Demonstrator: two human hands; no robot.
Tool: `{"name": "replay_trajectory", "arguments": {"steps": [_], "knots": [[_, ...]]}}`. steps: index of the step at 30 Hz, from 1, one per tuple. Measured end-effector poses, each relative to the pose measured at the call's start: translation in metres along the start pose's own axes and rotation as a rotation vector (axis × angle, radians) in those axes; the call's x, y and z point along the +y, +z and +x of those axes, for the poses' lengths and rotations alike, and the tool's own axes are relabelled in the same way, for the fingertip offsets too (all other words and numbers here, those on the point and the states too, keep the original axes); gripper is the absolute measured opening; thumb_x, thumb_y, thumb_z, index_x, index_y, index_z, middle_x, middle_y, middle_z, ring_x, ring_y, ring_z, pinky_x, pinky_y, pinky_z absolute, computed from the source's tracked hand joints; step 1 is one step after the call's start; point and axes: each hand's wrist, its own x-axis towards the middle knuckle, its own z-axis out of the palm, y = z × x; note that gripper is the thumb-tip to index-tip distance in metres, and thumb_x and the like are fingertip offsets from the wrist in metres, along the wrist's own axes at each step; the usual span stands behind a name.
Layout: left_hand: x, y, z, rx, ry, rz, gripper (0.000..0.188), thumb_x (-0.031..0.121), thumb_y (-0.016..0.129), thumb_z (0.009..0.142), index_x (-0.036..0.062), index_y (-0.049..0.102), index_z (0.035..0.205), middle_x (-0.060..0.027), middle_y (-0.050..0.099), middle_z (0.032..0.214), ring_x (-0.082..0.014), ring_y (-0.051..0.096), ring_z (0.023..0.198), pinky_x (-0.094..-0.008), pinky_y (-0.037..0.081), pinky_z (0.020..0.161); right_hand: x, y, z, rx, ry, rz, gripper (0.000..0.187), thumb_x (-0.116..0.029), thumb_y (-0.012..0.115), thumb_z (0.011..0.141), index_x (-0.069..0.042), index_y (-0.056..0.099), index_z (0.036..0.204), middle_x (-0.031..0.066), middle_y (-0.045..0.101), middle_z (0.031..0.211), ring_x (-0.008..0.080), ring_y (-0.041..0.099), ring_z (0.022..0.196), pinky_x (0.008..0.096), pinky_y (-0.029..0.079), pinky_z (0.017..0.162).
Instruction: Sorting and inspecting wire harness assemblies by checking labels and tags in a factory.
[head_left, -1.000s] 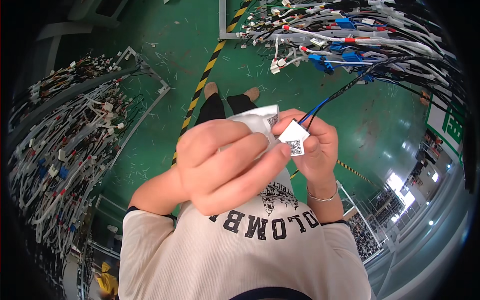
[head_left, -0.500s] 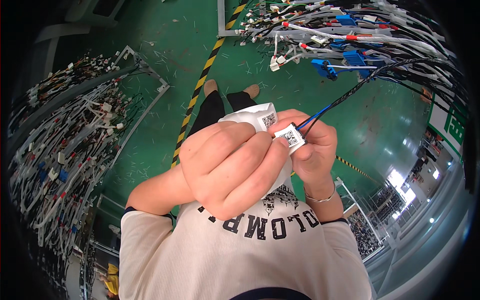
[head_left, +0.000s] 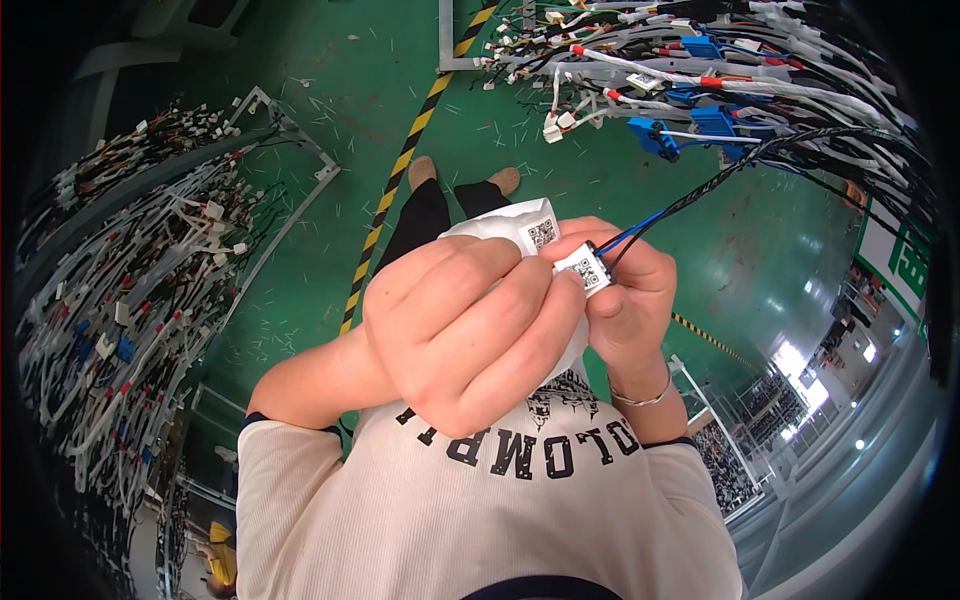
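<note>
Label [head_left: 585,271] with a printed code sits on the connector [head_left: 600,262], mid-frame, in front of the chest and between the two hands. Change over the last second: a blank white flap stood above the code before; now the code fills most of the visible face and the connector's dark wire end shows beside it. Reads as label folded round and lying closer, so the sticking looks well along, maybe being pressed down; can't confirm it's fully stuck.

Right hand [head_left: 632,290] pinches the connector near its wire end, thumb below. Left hand [head_left: 470,330] is curled over the sheet [head_left: 510,222], seemingly gripping it, with a fingertip at the label's near edge. Sheet has tipped a little, so its own code shows more fully than a second ago. Hands have barely moved.

Blue wire [head_left: 640,231] and black wiring run from the connector into a dark cable [head_left: 715,180], up to the bundle [head_left: 700,90] at upper right. Second bundle [head_left: 150,310] at left, green floor [head_left: 340,110] below.

Hidden: left fingertips mostly, most of the sheet behind the knuckles, connector's far end and underside, any label overlap there. Codes too small to read. Both bundles run into the dark fisheye rim; yellow-clad person [head_left: 222,558] at lower left is tiny, partly cut off.
</note>
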Motion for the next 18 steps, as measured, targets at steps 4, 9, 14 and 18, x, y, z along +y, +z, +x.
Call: {"name": "replay_trajectory", "arguments": {"steps": [4, 9, 14, 18], "knots": [[-0.001, 0.0, 0.002, -0.023, -0.007, -0.004, 0.029, 0.003, 0.077, 0.059, -0.0033, 0.068, 0.086, -0.0089, 0.064, 0.075, -0.0203, 0.057, 0.063, -0.0275, 0.046, 0.048, 0.0, -0.001, 0.0, 0.0, 0.01, 0.006, 0.058, -0.038, 0.076, 0.084, 0.012, 0.063, 0.112, 0.0136, 0.069, 0.106, 0.0144, 0.064, 0.092, 0.0282, 0.053, 0.082], [-0.005, -0.001, 0.005, -0.087, 0.001, -0.018, 0.028, 0.002, 0.075, 0.059, -0.0028, 0.068, 0.085, -0.009, 0.064, 0.075, -0.0208, 0.058, 0.063, -0.0276, 0.046, 0.049, 0.0, -0.003, 0.001, 0.005, 0.022, 0.017, 0.057, -0.037, 0.076, 0.085, 0.011, 0.063, 0.113, 0.0129, 0.069, 0.106, 0.0137, 0.064, 0.092, 0.0269, 0.053, 0.081], [-0.01, 0.006, 0.001, -0.064, -0.013, -0.045, 0.027, 0.006, 0.073, 0.065, -0.0016, 0.069, 0.09, -0.009, 0.065, 0.08, -0.0222, 0.058, 0.065, -0.0281, 0.047, 0.052, -0.001, -0.004, 0.003, 0.022, 0.005, -0.002, 0.053, -0.036, 0.074, 0.088, 0.01, 0.064, 0.113, 0.0113, 0.07, 0.106, 0.0116, 0.064, 0.091, 0.0252, 0.053, 0.079], [-0.002, 0.0, 0.006, -0.146, -0.11, -0.121, 0.032, 0.017, 0.071, 0.072, -0.0015, 0.07, 0.097, -0.0099, 0.066, 0.084, -0.0233, 0.059, 0.069, -0.03, 0.049, 0.056, 0.003, -0.013, 0.003, 0.013, -0.029, -0.052, 0.049, -0.037, 0.07, 0.091, 0.008, 0.066, 0.11, 0.0082, 0.071, 0.101, 0.0112, 0.064, 0.091, 0.0243, 0.052, 0.078]]}}
